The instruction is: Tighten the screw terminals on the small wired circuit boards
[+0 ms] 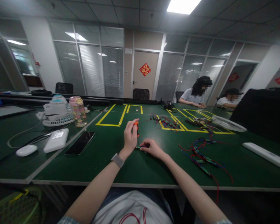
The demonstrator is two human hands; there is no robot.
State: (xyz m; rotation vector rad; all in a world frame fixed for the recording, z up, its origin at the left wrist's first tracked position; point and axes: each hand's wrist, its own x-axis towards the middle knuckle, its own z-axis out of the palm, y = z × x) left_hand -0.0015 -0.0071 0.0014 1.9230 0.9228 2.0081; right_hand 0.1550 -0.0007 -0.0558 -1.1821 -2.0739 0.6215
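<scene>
Left hand (130, 138) is gripping 1 screwdriver (137, 127), orange-handled and upright, with its tip down on 1 small green board (141, 146). The board is lying flat on the table (107, 165), right of the black phone (80, 142). Right hand (151, 148) is pinching the board's edge, fingers curled. 1 tangle of red-blue wires (200, 154) is lying farther right of the phone.

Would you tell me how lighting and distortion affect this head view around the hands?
Head view: wide-angle distortion bows the table edge; the ceiling light is blown out; left hand, screwdriver and right hand are evenly lit, without hard shadows.
</scene>
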